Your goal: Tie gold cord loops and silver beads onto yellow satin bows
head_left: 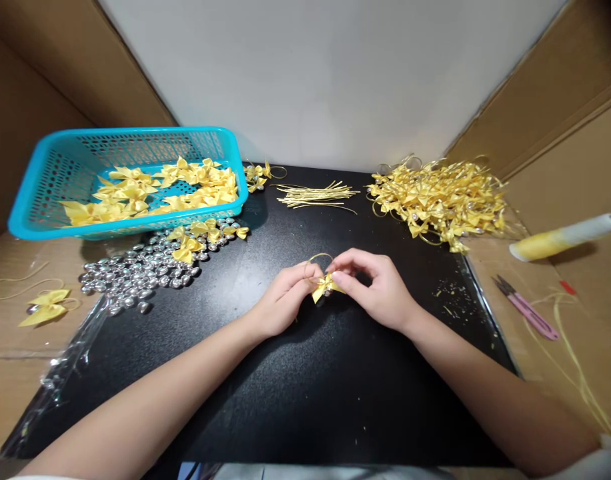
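Note:
Over the middle of the black table, a small yellow ribbon bow point(322, 288) with a silver bead under it is pinched between both my hands. My left hand point(290, 293) grips its left side with thumb and forefinger. On the other side, my right hand point(368, 283) pinches the bow's right part. A thin gold cord loop point(319, 255) arches up behind the fingers. Part of the bow and the cord's ends are hidden by my fingertips.
At the back left stands a turquoise basket point(150, 215) of yellow bows, with silver beads point(130, 270) before it. Cut gold cords point(315, 195) lie behind my hands. Finished-looking bows point(440, 200) are heaped back right, near pink thread snips point(528, 312) and a yellow-white tube point(560, 240).

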{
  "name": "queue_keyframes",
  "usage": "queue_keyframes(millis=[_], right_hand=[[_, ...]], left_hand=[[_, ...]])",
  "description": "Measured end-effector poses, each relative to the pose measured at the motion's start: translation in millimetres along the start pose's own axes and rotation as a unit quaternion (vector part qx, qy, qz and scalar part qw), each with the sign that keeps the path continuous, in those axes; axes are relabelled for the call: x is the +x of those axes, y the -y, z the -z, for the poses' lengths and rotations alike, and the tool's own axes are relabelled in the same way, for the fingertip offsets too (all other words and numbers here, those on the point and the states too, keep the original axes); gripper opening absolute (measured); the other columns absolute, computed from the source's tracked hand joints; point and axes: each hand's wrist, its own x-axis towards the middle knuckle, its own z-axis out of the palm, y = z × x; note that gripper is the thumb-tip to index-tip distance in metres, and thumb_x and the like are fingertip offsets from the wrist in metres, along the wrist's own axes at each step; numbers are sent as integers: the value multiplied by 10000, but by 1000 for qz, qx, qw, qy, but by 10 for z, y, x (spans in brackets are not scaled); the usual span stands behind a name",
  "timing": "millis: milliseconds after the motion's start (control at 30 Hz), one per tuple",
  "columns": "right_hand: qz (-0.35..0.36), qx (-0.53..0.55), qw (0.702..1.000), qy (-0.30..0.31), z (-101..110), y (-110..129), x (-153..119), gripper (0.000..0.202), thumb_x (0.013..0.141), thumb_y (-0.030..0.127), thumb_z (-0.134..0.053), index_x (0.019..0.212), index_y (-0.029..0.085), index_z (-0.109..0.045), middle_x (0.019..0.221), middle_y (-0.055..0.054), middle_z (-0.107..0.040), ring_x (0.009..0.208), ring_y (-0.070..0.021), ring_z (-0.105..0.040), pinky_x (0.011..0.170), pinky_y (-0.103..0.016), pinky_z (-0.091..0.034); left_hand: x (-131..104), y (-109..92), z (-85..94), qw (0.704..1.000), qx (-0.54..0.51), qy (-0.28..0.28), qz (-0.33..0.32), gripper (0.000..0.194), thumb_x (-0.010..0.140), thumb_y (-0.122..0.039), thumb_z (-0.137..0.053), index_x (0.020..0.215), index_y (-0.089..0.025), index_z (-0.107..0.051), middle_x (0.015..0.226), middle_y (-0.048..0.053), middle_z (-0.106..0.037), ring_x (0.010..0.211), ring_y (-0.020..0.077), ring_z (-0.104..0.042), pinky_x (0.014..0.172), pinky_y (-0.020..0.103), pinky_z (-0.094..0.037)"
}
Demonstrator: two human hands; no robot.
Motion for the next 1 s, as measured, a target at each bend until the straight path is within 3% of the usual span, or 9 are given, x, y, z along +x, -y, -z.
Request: queue_keyframes(millis=[100,233,333,433,567,733,833,1000], right_hand=[[-33,48,998,7,-35,-26,12,136,814,278,-621,715,187,-622,637,14,-601,601,-117,-530,596,-262,-425],[-70,117,991,5,-53,-52,29,185,798,322,-649,687,185,-592,602,37,-538,538,-93,-457,548,-253,-384],[-83,150,985,17,-51,-64,44,247,788,388,-675,688,184,-578,599,43,-505,522,-86,-409,529,-253,-357],[-94,200,975,16,-59,-78,59,309,770,461,-689,698,189,-561,576,57,-463,513,-82,-364,509,-246,-319],[-80,237,968,-4,-93,-96,76,358,751,521,-678,729,192,-539,575,70,-435,511,-77,-339,504,-233,-306],[-63,130,989,-44,-88,-110,133,333,747,510,-611,711,189,-529,567,70,-446,514,-84,-380,522,-229,-350],[-54,72,993,-81,55,-123,192,274,711,439,-631,658,184,-550,560,62,-482,527,-94,-428,542,-234,-374],[-54,-43,974,-217,643,-141,264,190,708,356,-599,673,169,-608,651,14,-601,641,-137,-543,647,-269,-428]], left_hand=[[-2,40,9,999,-24,-41,-6,166,886,-286,-439,780,-189,-522,727,-6,-493,696,153,-453,664,286,-377],[1,79,55,987,4,-131,-93,209,854,-340,-586,1014,-206,-607,916,24,-528,765,158,-472,706,291,-402],[19,64,78,986,8,-116,-122,162,854,-359,-641,857,-199,-667,893,37,-555,830,172,-515,784,313,-420],[47,59,84,988,-32,-112,-101,248,855,-397,-652,726,-186,-656,826,28,-559,798,159,-531,783,308,-433],[91,134,90,989,-55,-117,-66,327,828,-478,-660,702,-177,-639,832,24,-565,787,153,-533,767,294,-448],[130,202,108,990,-17,-126,-56,285,860,-463,-598,831,-185,-653,950,50,-604,878,180,-566,818,307,-467],[133,196,126,980,83,-165,-70,285,866,-419,-567,1038,-201,-629,1003,49,-604,817,165,-557,770,294,-472],[139,196,146,948,158,-257,-100,200,853,-346,-535,967,-192,-592,961,43,-558,813,173,-526,750,298,-449]])
